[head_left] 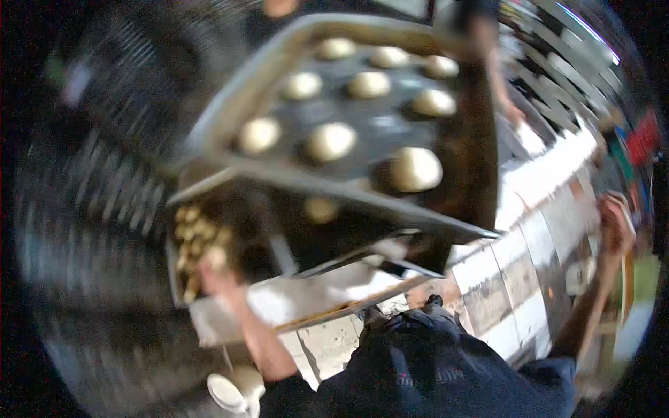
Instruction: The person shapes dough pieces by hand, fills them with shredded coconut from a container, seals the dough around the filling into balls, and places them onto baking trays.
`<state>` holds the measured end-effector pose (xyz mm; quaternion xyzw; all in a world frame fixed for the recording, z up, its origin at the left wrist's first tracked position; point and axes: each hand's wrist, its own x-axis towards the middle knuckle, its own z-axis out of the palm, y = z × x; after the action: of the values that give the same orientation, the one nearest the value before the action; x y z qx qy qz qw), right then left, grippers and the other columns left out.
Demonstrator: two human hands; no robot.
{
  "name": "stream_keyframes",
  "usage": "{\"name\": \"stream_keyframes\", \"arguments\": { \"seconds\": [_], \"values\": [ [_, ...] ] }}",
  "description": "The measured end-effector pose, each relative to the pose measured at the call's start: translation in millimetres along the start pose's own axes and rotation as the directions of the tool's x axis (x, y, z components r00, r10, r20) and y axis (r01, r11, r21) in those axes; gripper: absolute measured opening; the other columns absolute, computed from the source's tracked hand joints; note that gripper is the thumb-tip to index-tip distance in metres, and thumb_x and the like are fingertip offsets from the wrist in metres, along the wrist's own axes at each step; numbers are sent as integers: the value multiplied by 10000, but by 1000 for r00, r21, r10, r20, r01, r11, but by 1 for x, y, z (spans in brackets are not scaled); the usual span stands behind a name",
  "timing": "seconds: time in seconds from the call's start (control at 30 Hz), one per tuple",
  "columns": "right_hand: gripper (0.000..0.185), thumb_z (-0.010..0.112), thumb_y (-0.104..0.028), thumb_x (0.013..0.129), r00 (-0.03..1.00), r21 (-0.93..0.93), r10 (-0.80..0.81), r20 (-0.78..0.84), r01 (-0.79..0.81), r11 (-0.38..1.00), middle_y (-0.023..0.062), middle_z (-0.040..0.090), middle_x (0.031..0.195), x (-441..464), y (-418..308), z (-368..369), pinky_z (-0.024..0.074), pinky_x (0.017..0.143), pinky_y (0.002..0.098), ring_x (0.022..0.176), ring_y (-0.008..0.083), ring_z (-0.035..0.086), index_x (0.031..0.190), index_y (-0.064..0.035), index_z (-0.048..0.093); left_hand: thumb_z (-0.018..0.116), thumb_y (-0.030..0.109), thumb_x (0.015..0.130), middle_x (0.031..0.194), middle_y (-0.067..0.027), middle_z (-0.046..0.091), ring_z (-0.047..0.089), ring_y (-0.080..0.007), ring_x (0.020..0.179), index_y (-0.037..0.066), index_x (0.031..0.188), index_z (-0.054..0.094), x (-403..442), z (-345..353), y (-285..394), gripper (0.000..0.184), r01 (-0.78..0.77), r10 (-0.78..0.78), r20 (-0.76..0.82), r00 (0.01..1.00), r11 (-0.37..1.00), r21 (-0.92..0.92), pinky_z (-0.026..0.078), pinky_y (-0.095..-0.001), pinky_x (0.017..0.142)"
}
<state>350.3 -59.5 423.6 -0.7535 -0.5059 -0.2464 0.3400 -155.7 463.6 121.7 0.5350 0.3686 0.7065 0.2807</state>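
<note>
A dark, raised-rim baking tray (317,111) holds several pale round dough balls (332,142) set apart in rows. Under its near edge sits another tray, where one more dough ball (320,209) shows in shadow. At the left end, my left hand (221,280) is over a compartment with many small dough pieces (198,233); a pale dough piece (217,258) shows at its fingertips, which look closed on it, though blurred. My right hand (616,224) is raised at the far right, away from the trays. Its fingers look curled but are smeared, so any content is unclear.
A white, dusty table (300,298) lies under the trays. Another person's arm (503,90) reaches over the table's far right part. A white mug-like vessel (226,393) is at lower left. Pale floor tiles (519,279) run along the right. The surroundings are motion-blurred.
</note>
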Motion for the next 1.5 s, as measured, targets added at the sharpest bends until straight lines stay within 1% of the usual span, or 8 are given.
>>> {"name": "stream_keyframes", "arguments": {
  "seconds": [0.03, 0.07, 0.13, 0.3, 0.67, 0.93, 1.33, 1.5],
  "values": [
    [231, 547, 7, 798, 997, -223, 76, -6, -75, 972, 153, 639, 1045, -24, 19, 1, 498, 880, 329, 983, 215, 619, 1006, 62, 631, 432, 475, 991, 1015, -138, 666, 646, -212, 854, 8, 1110, 593, -8, 45, 154, 508, -267, 216, 165, 962, 639, 722, 516, -334, 811],
    [246, 548, 65, 712, 933, 6, 357, -38, -357, 934, 150, 660, 968, -11, -47, 17, 502, 832, 321, 907, 219, 637, 939, 48, 643, 519, 540, 938, 995, -193, 670, 667, -247, 860, -8, 1043, 598, -27, 48, 172, 564, -119, 98, -224, 970, 989, -83, 527, -376, 847],
    [228, 555, -40, 774, 964, 199, 242, 113, -260, 945, 161, 647, 958, -40, -34, 23, 479, 812, 313, 838, 231, 622, 960, 65, 634, 694, 57, 854, 1198, -255, 525, 611, -376, 1000, -26, 1295, 373, -79, 96, 272, 552, -152, 255, -466, 848, 957, 247, 577, -450, 851],
    [281, 614, -125, 891, 936, 638, 170, 307, -335, 694, 174, 699, 969, -96, 4, 38, 530, 779, 352, 878, 252, 687, 1128, 17, 665, 672, 186, 864, 1135, -230, 627, 644, -290, 970, -78, 1405, 285, -221, 173, 361, 716, -717, 577, 667, 471, 691, -91, 512, -445, 915],
    [431, 705, 75, 725, 917, 488, 347, -197, -216, 846, 195, 617, 1201, -167, 121, -50, 554, 876, 319, 1078, 281, 646, 1148, 14, 645, 760, 196, 844, 1332, -127, 431, 521, -184, 1091, -50, 1462, 297, -441, 403, 438, 810, 805, 259, 931, -259, 590, 60, 477, -308, 925],
    [251, 569, -132, 935, 846, 472, 396, -357, -202, 858, 212, 693, 993, -150, 196, -41, 537, 759, 316, 900, 274, 694, 1094, 52, 632, 548, 106, 957, 1215, -181, 501, 595, -236, 1045, -2, 1303, 566, -524, 471, 447, 362, 257, 548, 794, 264, 753, -606, 507, -331, 880],
    [350, 440, -272, 990, 902, 233, 421, -98, -391, 890, 165, 491, 895, -10, 372, 88, 437, 730, 328, 818, 247, 531, 987, 8, 650, 550, 218, 990, 852, -44, 644, 552, -89, 634, -6, 1005, 638, -487, 649, 362, 242, 780, -178, 969, -171, 576, 244, 421, -248, 553],
    [457, 336, -306, 1018, 855, 748, 497, 146, -424, 510, 141, 548, 960, 9, 387, 162, 445, 758, 313, 832, 225, 545, 1003, 36, 638, 544, 225, 995, 884, 12, 572, 482, -35, 755, -1, 1055, 586, -489, 671, 332, 237, 720, -72, 975, 210, 686, -104, 390, -197, 646]
  ]
}}
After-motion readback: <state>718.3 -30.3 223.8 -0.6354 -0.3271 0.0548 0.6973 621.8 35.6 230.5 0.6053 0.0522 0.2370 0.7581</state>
